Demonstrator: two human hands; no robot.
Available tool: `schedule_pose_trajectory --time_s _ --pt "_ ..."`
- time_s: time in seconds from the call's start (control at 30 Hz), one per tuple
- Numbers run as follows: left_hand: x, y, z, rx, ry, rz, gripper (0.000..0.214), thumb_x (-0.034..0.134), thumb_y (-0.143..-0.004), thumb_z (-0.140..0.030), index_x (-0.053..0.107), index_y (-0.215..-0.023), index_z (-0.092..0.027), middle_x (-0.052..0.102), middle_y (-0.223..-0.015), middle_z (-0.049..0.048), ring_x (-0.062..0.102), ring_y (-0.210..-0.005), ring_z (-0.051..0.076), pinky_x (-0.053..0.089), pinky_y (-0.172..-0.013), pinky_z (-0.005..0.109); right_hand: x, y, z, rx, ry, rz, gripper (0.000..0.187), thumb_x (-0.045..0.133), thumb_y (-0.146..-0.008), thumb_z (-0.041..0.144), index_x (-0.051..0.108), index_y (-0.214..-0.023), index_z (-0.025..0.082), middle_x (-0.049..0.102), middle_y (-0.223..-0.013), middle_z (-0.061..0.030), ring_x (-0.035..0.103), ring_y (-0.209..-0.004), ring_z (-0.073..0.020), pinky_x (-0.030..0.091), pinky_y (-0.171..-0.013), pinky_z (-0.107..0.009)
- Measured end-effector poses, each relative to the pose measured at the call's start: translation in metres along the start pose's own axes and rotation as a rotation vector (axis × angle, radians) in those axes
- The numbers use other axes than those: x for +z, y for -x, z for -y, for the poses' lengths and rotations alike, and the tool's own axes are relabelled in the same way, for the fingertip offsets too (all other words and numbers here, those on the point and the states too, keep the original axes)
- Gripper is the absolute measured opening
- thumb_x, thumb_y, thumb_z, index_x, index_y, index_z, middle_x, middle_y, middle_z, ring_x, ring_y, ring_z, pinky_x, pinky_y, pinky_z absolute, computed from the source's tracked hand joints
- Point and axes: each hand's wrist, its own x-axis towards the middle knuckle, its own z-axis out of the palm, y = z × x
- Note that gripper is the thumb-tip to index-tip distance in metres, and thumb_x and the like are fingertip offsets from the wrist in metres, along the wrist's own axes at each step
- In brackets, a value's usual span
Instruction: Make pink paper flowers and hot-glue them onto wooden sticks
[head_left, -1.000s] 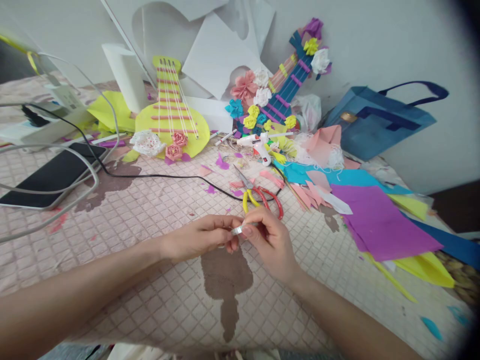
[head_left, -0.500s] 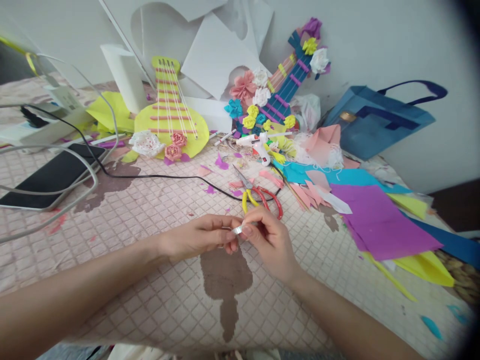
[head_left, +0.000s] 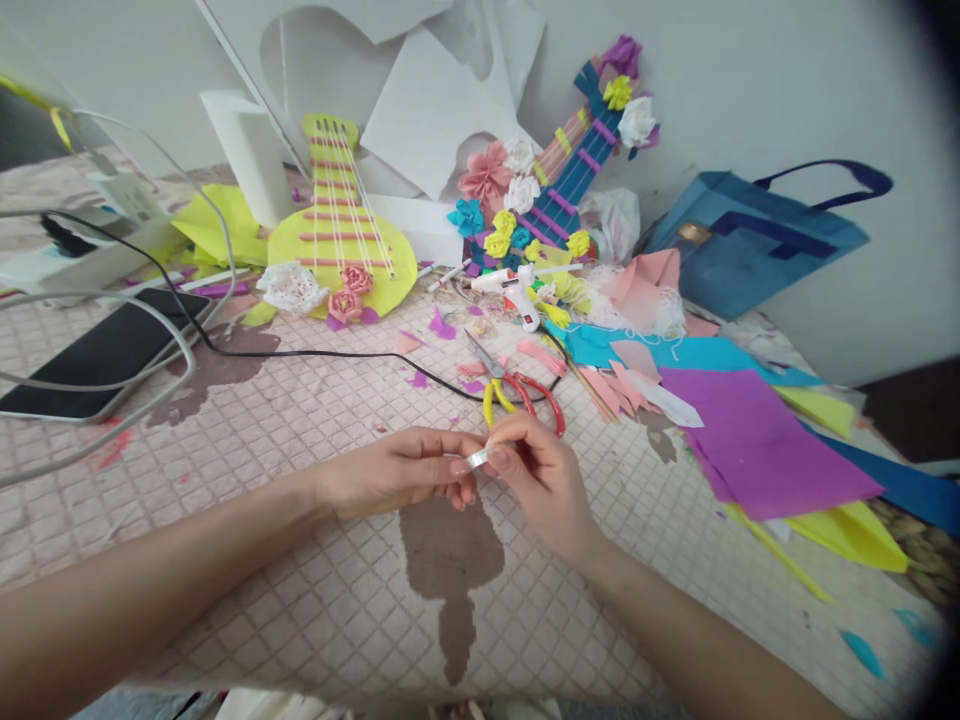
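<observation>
Between my two hands is a small white strip of paper [head_left: 477,458], pinched from both sides above the table. My left hand [head_left: 420,470] closes thumb and fingers on its left end. With bent fingers, my right hand [head_left: 536,480] grips the other end, and much of the strip is hidden there. Just beyond my fingers lie scissors with red and yellow handles [head_left: 551,400], their blades pointing away. Behind them a white hot glue gun [head_left: 521,295] rests among paper scraps.
A yellow paper guitar [head_left: 341,235] with pink flowers leans at the back, beside a blue paper guitar [head_left: 559,205]. Purple crepe paper [head_left: 772,440] lies right, below a blue bag [head_left: 757,240]. A phone [head_left: 112,350] and a black cord [head_left: 322,352] are left.
Both hands stay in nearly the same place with the strip between them. My right fingers have shifted very slightly; nothing else has visibly moved.
</observation>
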Motion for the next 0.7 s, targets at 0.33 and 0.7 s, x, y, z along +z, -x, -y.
schedule_pose_trajectory --time_s 0.33,0.7 --pt "0.0036 -0.0006 -0.0041 0.003 -0.048 -0.037 0.020 0.063 -0.086 -0.030 0.064 -0.090 -0.011 0.058 -0.080 0.0025 0.052 -0.073 0.010 0.041 -0.073 0.025 0.0012 0.0019 0.0000 0.000 -0.009 0.012 0.018 0.054 -0.091 0.030 0.054 -0.076 0.020 0.052 -0.070 0.0009 0.048 -0.066 -0.0128 0.037 -0.059 -0.028" --pt "-0.0019 -0.0004 -0.0014 -0.013 0.053 -0.007 0.027 0.064 -0.086 -0.028 0.064 -0.104 -0.009 0.067 -0.083 0.0067 0.060 -0.077 0.011 0.044 -0.076 0.025 0.0006 0.0006 -0.0047 0.046 -0.097 0.008 0.017 0.056 -0.090 0.032 0.054 -0.077 0.020 0.052 -0.071 0.0016 0.050 -0.065 -0.0116 0.039 -0.058 -0.026"
